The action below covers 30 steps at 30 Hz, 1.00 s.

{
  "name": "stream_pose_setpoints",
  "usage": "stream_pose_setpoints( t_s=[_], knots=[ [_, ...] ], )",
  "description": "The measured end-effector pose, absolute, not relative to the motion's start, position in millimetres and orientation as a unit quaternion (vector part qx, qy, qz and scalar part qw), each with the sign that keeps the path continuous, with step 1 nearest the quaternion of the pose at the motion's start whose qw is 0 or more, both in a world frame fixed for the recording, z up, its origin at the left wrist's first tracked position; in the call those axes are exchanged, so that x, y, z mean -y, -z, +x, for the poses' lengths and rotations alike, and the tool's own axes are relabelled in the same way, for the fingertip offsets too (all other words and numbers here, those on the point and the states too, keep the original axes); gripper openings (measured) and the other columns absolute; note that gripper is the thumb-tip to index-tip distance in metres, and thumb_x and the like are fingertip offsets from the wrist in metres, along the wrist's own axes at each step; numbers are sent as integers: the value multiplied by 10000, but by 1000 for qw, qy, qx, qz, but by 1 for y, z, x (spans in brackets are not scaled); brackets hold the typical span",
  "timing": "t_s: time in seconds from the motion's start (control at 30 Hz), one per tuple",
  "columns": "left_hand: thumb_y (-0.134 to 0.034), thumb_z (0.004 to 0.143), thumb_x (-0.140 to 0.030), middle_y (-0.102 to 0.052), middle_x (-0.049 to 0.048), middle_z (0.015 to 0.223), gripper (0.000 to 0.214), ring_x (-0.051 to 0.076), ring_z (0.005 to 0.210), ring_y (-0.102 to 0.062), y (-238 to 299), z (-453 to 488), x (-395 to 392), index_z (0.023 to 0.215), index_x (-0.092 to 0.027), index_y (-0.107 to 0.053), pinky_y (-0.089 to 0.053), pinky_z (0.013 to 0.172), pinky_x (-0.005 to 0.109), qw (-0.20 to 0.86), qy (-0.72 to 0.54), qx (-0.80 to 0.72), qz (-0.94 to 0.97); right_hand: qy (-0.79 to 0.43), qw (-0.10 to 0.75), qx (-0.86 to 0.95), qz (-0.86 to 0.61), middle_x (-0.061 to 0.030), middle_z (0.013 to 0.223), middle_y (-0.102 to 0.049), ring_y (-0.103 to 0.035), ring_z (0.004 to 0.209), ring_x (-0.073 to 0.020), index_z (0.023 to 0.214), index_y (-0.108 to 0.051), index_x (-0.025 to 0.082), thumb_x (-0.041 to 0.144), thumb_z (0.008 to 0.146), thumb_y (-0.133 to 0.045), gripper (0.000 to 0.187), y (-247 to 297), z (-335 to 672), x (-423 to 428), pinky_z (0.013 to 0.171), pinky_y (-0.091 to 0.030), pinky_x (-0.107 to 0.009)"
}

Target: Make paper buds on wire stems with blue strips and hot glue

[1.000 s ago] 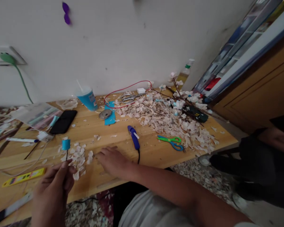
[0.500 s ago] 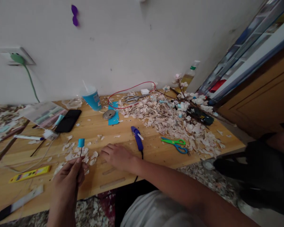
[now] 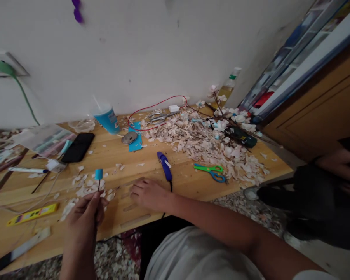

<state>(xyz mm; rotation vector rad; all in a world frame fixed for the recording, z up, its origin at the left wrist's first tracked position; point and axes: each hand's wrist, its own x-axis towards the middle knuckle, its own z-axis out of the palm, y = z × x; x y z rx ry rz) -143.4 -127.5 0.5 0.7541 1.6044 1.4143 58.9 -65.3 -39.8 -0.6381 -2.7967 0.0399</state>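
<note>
Pinched between the thumb and fingers of my left hand point(image 3: 83, 217) is a thin dark stem point(image 3: 99, 186), upright, with a small blue paper-like roll point(image 3: 98, 174) on its top end. My right hand point(image 3: 148, 194) rests palm down on the wooden table, fingers extended and holding nothing. Just beyond it lies a purple glue gun point(image 3: 164, 165) with a whitish stick in it. Several pale petals point(image 3: 109, 193) are scattered between my hands. Right of the glue gun are green and blue scissors point(image 3: 211, 171).
A large heap of pale petals point(image 3: 192, 136) and a blossom branch point(image 3: 235, 118) cover the right side. At the back stands a blue cup point(image 3: 107, 121). A black phone point(image 3: 78, 147), a yellow packet point(image 3: 33, 214) and a knife-like tool point(image 3: 20, 251) lie left. Another person's arm point(image 3: 338, 163) shows far right.
My right hand has slid a little to the right and nearer to me across the table. My left hand still holds the stem. The whole view has shifted slightly.
</note>
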Motion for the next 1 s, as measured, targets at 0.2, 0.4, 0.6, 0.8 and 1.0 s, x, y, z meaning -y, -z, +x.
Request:
stream_pose_setpoints(
  t_s=[0.2, 0.4, 0.6, 0.8, 1.0],
  knots=[
    [-757, 733, -460, -599, -23, 653, 376, 43, 387, -358, 9, -132, 120, 936, -156, -667, -246, 341, 163, 441, -538, -643, 320, -94, 163, 920, -344, -71, 1059, -655, -547, 1026, -213, 1026, -628, 161, 169, 971, -581, 73, 32, 83, 82, 805, -463, -336],
    [-769, 667, -559, -638, 10, 673, 523, 54, 396, -354, 16, -113, 104, 952, -128, -685, -241, 367, 176, 446, -465, -672, 366, -33, 154, 934, -319, -89, 1032, -628, -527, 1010, -259, 1011, -632, 139, 206, 964, -578, 97, 37, 71, 97, 797, -464, -381],
    [-801, 618, -591, -652, 29, 650, 525, 69, 409, -370, 16, -109, 93, 852, -133, -694, -246, 385, 189, 452, -437, -665, 403, -10, 130, 955, -268, -96, 950, -631, -550, 943, -258, 934, -641, 124, 158, 948, -562, 87, 31, 69, 98, 739, -477, -373],
    [-803, 670, -510, -621, 2, 629, 405, 65, 398, -390, -4, -99, 105, 803, -158, -654, -284, 373, 182, 513, -465, -612, 382, -164, 329, 890, -271, -56, 1002, -669, -590, 948, -188, 1059, -612, 206, 177, 983, -524, 119, -24, 108, 131, 866, -510, -321],
    [-780, 715, -500, -615, 5, 581, 371, 60, 360, -366, -33, -61, 122, 811, -168, -644, -252, 345, 174, 531, -455, -592, 401, -323, 528, 674, -403, -27, 939, -686, -657, 895, -176, 986, -575, 279, 133, 922, -575, 159, -71, 164, 142, 792, -548, -321]
  ],
)
